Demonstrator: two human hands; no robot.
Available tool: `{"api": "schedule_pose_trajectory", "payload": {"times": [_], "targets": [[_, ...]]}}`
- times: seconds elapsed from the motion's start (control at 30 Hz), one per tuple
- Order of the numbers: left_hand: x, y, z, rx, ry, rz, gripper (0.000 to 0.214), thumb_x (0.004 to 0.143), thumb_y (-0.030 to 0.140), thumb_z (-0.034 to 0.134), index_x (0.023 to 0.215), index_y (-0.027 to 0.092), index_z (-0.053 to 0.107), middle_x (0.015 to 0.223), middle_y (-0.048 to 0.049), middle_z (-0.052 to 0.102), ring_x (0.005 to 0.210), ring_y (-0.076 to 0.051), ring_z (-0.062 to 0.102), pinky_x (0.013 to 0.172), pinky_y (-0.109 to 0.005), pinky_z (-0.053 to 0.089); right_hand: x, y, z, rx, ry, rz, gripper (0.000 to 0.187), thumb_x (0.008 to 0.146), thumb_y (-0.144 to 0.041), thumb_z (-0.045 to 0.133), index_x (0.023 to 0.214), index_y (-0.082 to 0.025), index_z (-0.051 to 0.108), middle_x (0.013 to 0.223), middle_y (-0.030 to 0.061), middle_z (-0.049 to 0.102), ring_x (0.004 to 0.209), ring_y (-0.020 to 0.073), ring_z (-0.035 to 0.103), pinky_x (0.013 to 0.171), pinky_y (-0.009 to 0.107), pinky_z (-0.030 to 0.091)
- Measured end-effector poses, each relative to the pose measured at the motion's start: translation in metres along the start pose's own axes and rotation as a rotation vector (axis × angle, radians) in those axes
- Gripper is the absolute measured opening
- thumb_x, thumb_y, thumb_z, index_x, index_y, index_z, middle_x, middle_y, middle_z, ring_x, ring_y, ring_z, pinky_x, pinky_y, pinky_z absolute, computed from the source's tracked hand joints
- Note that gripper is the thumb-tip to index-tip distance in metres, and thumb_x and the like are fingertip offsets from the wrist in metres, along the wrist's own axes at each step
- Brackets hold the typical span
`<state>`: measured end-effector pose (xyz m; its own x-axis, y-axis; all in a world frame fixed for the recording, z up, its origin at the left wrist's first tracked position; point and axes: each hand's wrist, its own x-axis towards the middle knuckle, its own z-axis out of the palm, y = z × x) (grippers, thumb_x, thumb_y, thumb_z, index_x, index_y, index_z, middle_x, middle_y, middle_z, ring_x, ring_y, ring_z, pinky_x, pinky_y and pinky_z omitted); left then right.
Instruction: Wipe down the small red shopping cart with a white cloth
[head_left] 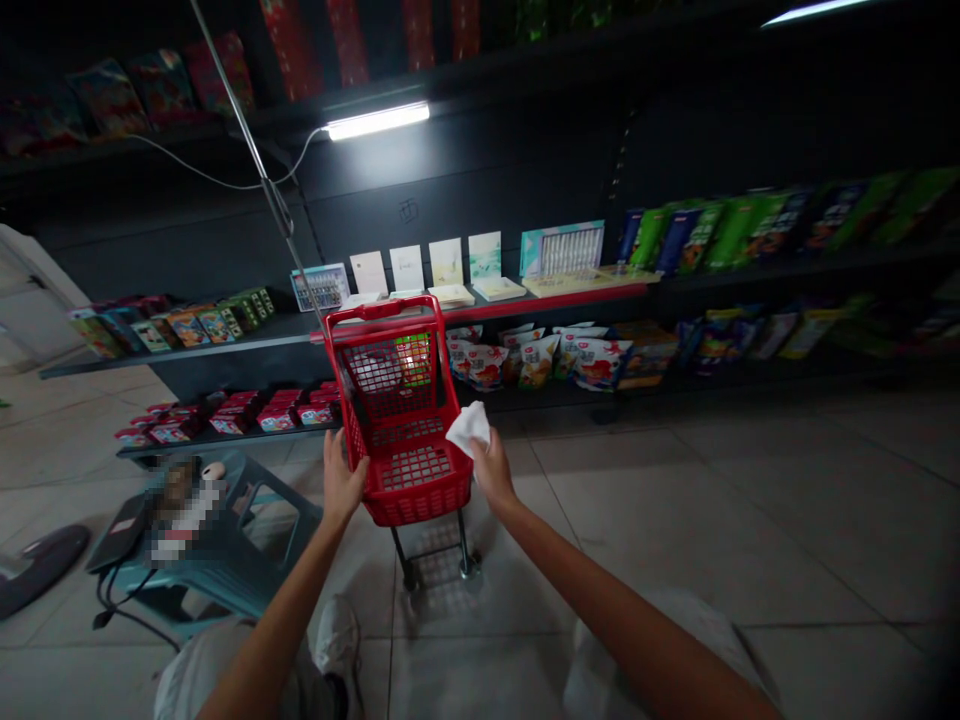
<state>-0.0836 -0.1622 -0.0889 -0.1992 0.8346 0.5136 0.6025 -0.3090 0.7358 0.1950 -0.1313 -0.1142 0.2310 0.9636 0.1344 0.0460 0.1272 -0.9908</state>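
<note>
A small red shopping cart (pixel 401 420) stands on the tiled floor in front of dark store shelves. My left hand (pixel 341 485) rests against the cart's near left rim, fingers spread along it. My right hand (pixel 491 465) holds a crumpled white cloth (pixel 469 428) against the cart's right rim. A green and orange package (pixel 412 358) shows through the cart's far mesh wall. The cart's basket floor looks bare.
A teal plastic stool (pixel 247 545) with a dark device and cables on it stands at the left. Shelves (pixel 525 300) hold cards, snack bags and red boxes. A slanted metal pole (pixel 259 165) rises behind the cart. Open tiled floor lies to the right.
</note>
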Motion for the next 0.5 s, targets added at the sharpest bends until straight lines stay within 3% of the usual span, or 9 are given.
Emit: {"api": "schedule_pose_trajectory", "payload": {"times": [0.1, 0.2, 0.3, 0.5], "targets": [[0.009, -0.017, -0.002, -0.154, -0.159, -0.109, 0.093, 0.073, 0.014, 0.054, 0.161, 0.023, 0.026, 0.168, -0.0028, 0.028, 0.157, -0.026, 0.02, 0.13, -0.044, 0.014, -0.013, -0.006, 0.001, -0.159, -0.034, -0.215, 0.053, 0.085, -0.029, 0.051, 0.137, -0.02, 0.053, 0.139, 0.0113, 0.062, 0.128, 0.0261, 0.059, 0.111, 0.041, 0.045], [0.012, -0.029, -0.008, -0.162, -0.215, -0.166, 0.103, 0.065, 0.01, 0.052, 0.163, 0.023, 0.023, 0.17, 0.0025, 0.024, 0.158, -0.024, 0.015, 0.131, -0.041, 0.009, -0.014, -0.007, -0.001, -0.244, -0.152, -0.398, 0.059, 0.083, -0.02, 0.049, 0.141, -0.019, 0.05, 0.148, 0.0115, 0.056, 0.138, 0.0246, 0.052, 0.118, 0.042, 0.039], [0.01, -0.031, -0.012, -0.174, -0.238, -0.206, 0.106, 0.064, 0.01, 0.053, 0.164, 0.025, 0.02, 0.17, 0.0047, 0.022, 0.158, -0.025, 0.016, 0.13, -0.041, 0.013, -0.003, -0.006, -0.006, -0.294, -0.238, -0.424, 0.063, 0.084, -0.018, 0.048, 0.147, -0.019, 0.046, 0.153, 0.0123, 0.05, 0.141, 0.0245, 0.049, 0.12, 0.046, 0.037], [0.003, -0.022, -0.014, -0.26, -0.301, -0.148, 0.108, 0.064, 0.01, 0.053, 0.165, 0.024, 0.018, 0.171, 0.0048, 0.016, 0.158, -0.025, 0.012, 0.129, -0.039, 0.015, 0.018, -0.005, -0.009, -0.371, -0.266, -0.455, 0.071, 0.083, -0.014, 0.047, 0.154, -0.019, 0.039, 0.16, 0.0121, 0.042, 0.149, 0.0248, 0.039, 0.123, 0.049, 0.032]]}}
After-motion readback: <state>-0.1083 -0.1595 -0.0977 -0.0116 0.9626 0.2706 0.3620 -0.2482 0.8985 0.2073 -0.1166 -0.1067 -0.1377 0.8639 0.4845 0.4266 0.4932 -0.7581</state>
